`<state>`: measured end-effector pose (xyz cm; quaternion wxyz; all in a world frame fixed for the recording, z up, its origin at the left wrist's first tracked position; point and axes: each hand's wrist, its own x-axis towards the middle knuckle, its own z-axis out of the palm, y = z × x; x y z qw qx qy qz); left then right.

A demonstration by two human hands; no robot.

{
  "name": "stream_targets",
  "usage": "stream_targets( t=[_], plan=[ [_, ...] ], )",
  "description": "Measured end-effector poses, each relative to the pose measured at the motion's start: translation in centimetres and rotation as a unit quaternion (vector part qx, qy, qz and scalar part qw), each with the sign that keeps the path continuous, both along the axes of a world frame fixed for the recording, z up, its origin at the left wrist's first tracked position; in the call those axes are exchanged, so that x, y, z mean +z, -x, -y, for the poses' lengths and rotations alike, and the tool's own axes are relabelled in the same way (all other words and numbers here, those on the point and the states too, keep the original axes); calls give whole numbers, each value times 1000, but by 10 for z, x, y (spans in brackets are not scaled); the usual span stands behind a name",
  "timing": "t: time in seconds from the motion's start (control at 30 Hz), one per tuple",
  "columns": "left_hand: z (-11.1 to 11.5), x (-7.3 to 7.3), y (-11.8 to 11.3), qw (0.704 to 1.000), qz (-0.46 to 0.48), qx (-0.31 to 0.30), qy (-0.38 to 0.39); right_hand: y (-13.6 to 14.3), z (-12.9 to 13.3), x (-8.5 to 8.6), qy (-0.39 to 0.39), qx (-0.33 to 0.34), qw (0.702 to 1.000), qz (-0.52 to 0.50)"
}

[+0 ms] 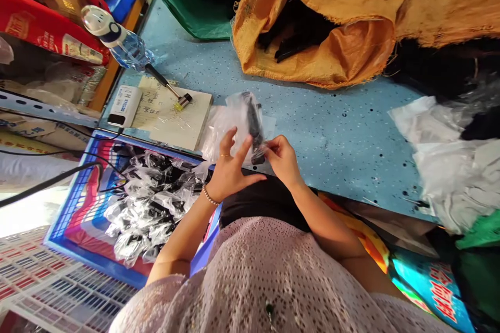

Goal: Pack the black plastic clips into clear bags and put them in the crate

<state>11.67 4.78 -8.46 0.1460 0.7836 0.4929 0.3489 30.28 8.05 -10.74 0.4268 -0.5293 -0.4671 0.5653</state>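
Note:
A clear plastic bag with a black part (255,124) inside stands at the near edge of the blue speckled table (320,130). My right hand (283,161) pinches the edge of this bag between thumb and fingertips. Just left of the bag is my left hand (234,169), its fingers spread and nothing in its grasp. Under and beside the bag lies a pile of clear plastic bags (214,132). What exactly the black part is cannot be made out through the blurred plastic.
A blue basket (94,265) of bagged black parts stands at lower left. A hammer (167,83) lies across a cardboard pad (187,130), near a white device (125,104) and a water bottle (117,36). Behind are an orange sack (312,75) and a green sack (187,5).

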Motion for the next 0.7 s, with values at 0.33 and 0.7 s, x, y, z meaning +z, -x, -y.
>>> stream_targets(
  t=[0.33, 0.7],
  plan=[
    [24, 54, 69, 934, 302, 122, 145, 13, -25, -13, -223, 265, 918, 194],
    [111, 39, 210, 832, -40, 49, 552, 21, -47, 9, -318, 257, 739, 536]
  ],
)
